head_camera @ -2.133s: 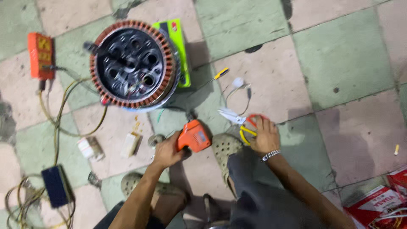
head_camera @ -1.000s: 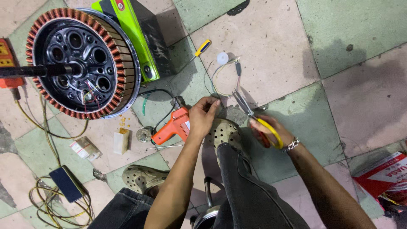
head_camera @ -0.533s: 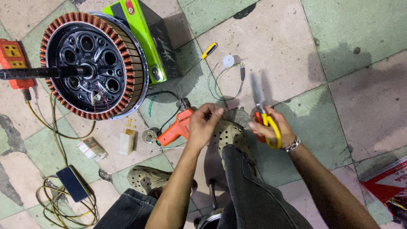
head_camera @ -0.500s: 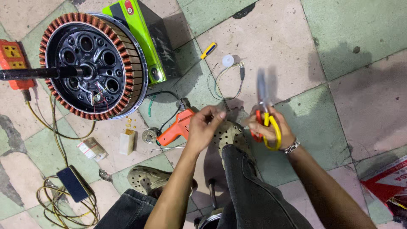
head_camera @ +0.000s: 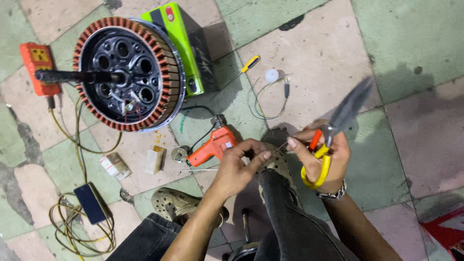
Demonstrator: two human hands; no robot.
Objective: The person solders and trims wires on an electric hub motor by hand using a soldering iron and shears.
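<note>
Hands meet at lower centre over a knee: the left hand [head_camera: 237, 166] pinches a thin wire [head_camera: 279, 146] between closed fingertips, and the right hand [head_camera: 323, 157], closed around yellow-handled scissors [head_camera: 333, 133], also touches that wire with thumb and forefinger. Scissors point up and right, blades blurred and clear of the wire, so I judge no cut is being made now. Farther off, an orange glue gun [head_camera: 212, 146] lies on the tiles left of the hands, and the stator [head_camera: 128, 72], upper left, has loose leads hanging.

1 scissors [head_camera: 333, 140], 2 hands [head_camera: 237, 166]
</note>
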